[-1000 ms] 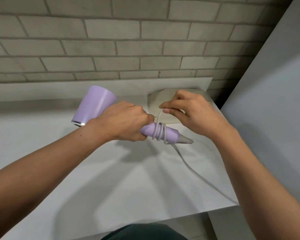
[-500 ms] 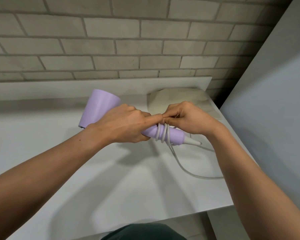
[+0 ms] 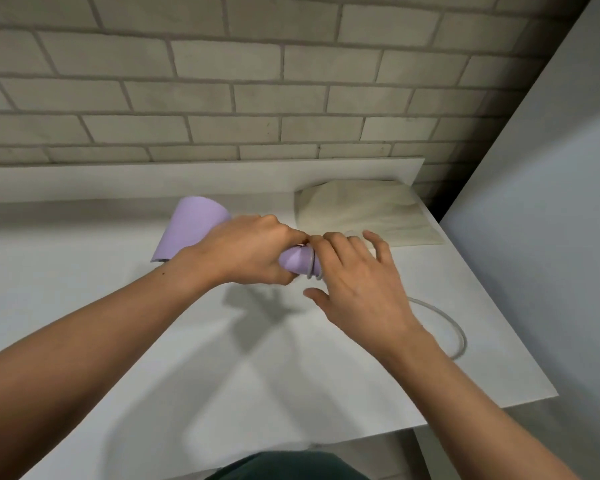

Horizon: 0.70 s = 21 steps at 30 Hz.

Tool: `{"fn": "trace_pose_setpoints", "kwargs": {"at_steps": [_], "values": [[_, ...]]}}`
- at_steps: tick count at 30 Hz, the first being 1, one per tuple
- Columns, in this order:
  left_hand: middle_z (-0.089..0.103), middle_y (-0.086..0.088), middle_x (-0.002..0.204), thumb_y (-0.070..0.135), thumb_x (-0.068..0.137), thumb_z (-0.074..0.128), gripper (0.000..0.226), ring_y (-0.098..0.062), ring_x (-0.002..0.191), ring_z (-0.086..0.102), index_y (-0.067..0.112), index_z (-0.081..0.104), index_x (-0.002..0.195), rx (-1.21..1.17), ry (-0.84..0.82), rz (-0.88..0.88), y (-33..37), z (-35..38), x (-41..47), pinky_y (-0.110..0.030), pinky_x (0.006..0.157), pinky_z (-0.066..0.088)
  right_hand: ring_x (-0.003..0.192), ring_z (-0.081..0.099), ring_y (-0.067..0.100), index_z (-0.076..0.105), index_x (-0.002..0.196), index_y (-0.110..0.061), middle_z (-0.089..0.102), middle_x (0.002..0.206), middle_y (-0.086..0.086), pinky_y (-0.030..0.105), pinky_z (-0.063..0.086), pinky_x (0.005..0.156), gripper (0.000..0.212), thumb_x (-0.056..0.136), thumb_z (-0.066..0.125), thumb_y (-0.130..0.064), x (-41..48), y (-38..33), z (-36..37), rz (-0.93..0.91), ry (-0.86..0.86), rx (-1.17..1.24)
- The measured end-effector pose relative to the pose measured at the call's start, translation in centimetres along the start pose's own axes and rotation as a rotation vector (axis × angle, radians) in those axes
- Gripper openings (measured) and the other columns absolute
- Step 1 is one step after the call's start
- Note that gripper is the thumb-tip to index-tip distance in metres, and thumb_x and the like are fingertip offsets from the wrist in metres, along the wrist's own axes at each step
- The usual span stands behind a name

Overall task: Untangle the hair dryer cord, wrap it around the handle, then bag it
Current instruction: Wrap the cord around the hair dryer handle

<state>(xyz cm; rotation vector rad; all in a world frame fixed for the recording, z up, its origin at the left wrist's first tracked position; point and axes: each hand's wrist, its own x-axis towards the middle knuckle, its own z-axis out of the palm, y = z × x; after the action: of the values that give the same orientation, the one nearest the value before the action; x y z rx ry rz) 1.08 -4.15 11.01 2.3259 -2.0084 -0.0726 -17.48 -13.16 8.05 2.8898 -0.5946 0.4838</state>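
A lilac hair dryer is held above the white counter, its barrel pointing up and to the left. My left hand is closed around the upper handle. Several turns of the pale grey cord circle the handle just right of that grip; the rest trails in a loop on the counter to the right. My right hand lies over the handle's lower end with fingers spread, hiding the handle tip and the cord beneath it. A flat beige bag lies at the back right of the counter.
A grey brick wall rises behind the counter's low back ledge. A pale grey panel stands along the right side. The counter's front edge runs close to my body, and its right edge is just beyond the cord loop.
My right hand has swung from the top of the handle down over its lower end, fingers now spread. The loose cord has been pulled in to a smaller loop. The dryer stays in my left hand.
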Motion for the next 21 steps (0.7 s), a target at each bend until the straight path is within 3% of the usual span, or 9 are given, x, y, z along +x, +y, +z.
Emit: {"fn": "trace_pose_setpoints", "kwargs": {"at_steps": [3, 5, 8, 13, 15, 18, 19, 21], "values": [[0.053, 0.011, 0.063, 0.037, 0.079, 0.064, 0.019, -0.009, 0.062, 0.052, 0.036, 0.046, 0.074, -0.058, -0.025, -0.024, 0.4, -0.1, 0.2, -0.029, 0.05, 0.037, 0.088, 0.066, 0.024, 0.063, 0.123, -0.014, 0.067, 0.103, -0.002, 0.042, 0.041, 0.104, 0.058, 0.077, 0.084, -0.043, 0.7, 0.1, 2.9, 0.018, 0.173, -0.05], [0.053, 0.009, 0.064, 0.034, 0.078, 0.061, 0.013, -0.016, 0.062, 0.054, 0.032, 0.049, 0.078, 0.009, -0.034, -0.031, 0.6, -0.1, 0.3, -0.03, 0.05, 0.038, 0.076, 0.062, 0.024, 0.066, 0.12, -0.012, 0.065, 0.091, -0.001, 0.037, 0.045, 0.088, 0.05, 0.082, 0.08, -0.041, 1.2, 0.1, 3.9, 0.013, 0.264, -0.073], [0.05, 0.008, 0.066, 0.027, 0.078, 0.056, 0.01, -0.016, 0.058, 0.049, 0.03, 0.046, 0.081, 0.124, -0.053, -0.045, 1.3, -0.2, 0.4, -0.029, 0.05, 0.032, 0.069, 0.059, 0.025, 0.066, 0.125, -0.006, 0.063, 0.082, 0.001, 0.036, 0.044, 0.065, 0.057, 0.082, 0.079, -0.04, 1.4, -0.1, 4.8, 0.0, 0.286, -0.052], [0.051, 0.007, 0.068, 0.027, 0.082, 0.055, 0.008, -0.019, 0.058, 0.048, 0.028, 0.052, 0.09, 0.192, -0.058, -0.083, 2.2, -0.3, 0.3, -0.03, 0.05, 0.029, 0.064, 0.057, 0.027, 0.07, 0.118, -0.008, 0.063, 0.077, 0.001, 0.034, 0.041, 0.059, 0.051, 0.071, 0.073, -0.025, 1.7, 0.7, 5.2, -0.028, 0.359, -0.048], [0.061, 0.008, 0.079, 0.047, 0.087, 0.063, 0.028, -0.023, 0.071, 0.056, 0.027, 0.056, 0.105, 0.229, -0.021, -0.054, 2.2, 0.0, 0.3, -0.032, 0.055, 0.033, 0.063, 0.057, 0.027, 0.07, 0.119, -0.01, 0.062, 0.077, 0.001, 0.035, 0.042, 0.059, 0.05, 0.072, 0.068, -0.028, 2.0, 1.2, 5.1, -0.038, 0.349, -0.069], [0.068, 0.005, 0.107, 0.09, 0.066, 0.058, 0.092, -0.023, 0.101, 0.06, 0.024, 0.054, 0.13, 0.24, 0.046, -0.053, 1.4, -0.3, -0.1, -0.034, 0.076, 0.042, 0.064, 0.056, 0.028, 0.071, 0.115, -0.011, 0.063, 0.078, 0.001, 0.035, 0.041, 0.059, 0.051, 0.066, 0.075, -0.024, 1.9, 2.0, 5.1, -0.027, 0.333, -0.089], [0.067, 0.002, 0.119, 0.096, 0.061, 0.05, 0.106, -0.024, 0.112, 0.059, 0.022, 0.053, 0.137, 0.184, 0.115, -0.125, 0.9, -1.1, -0.7, -0.036, 0.085, 0.045, 0.063, 0.056, 0.028, 0.071, 0.112, -0.011, 0.063, 0.078, 0.001, 0.035, 0.04, 0.059, 0.05, 0.064, 0.077, -0.023, 1.8, 2.2, 5.0, -0.011, 0.331, -0.093], [0.06, -0.005, 0.139, 0.093, 0.066, 0.046, 0.109, -0.029, 0.129, 0.052, 0.02, 0.048, 0.148, 0.014, 0.341, -0.327, -0.6, -2.5, -1.7, -0.042, 0.101, 0.042, 0.063, 0.055, 0.028, 0.071, 0.11, -0.012, 0.062, 0.077, 0.001, 0.035, 0.038, 0.06, 0.05, 0.062, 0.079, -0.021, 1.6, 2.8, 5.0, 0.013, 0.328, -0.102]]}}
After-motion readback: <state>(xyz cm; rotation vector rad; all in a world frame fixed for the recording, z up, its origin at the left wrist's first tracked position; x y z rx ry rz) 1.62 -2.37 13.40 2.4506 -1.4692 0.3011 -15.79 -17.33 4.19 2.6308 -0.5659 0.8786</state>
